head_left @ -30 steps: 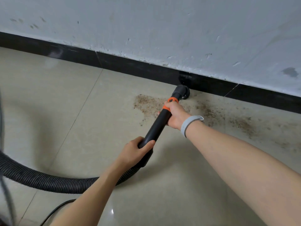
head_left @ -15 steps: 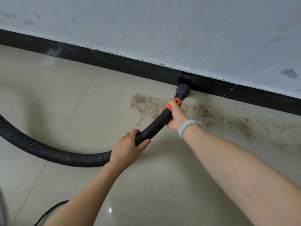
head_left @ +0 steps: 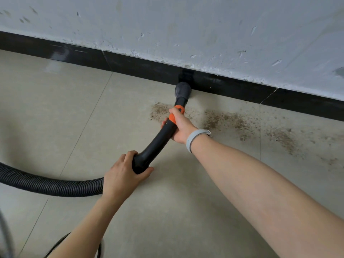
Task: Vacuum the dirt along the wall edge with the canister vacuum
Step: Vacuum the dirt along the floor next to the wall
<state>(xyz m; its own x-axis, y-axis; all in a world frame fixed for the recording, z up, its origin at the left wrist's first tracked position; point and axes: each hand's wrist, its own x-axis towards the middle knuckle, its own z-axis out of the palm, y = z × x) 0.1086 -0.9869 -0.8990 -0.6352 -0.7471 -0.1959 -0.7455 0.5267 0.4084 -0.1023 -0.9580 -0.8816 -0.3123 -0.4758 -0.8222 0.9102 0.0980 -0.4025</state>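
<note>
Nozzle (head_left: 183,89) against black skirting (head_left: 130,62)

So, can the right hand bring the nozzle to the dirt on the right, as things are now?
Probably yes. The right hand grips the wand just behind the nozzle, and the dirt lies on open floor beside it, with nothing between. The left hand holds the wand's rear end.

An indoor room, probably in a home, judging by beige floor tiles (head_left: 55,112), a black skirting board (head_left: 130,66) and a scuffed whitewashed wall (head_left: 186,25).
</note>
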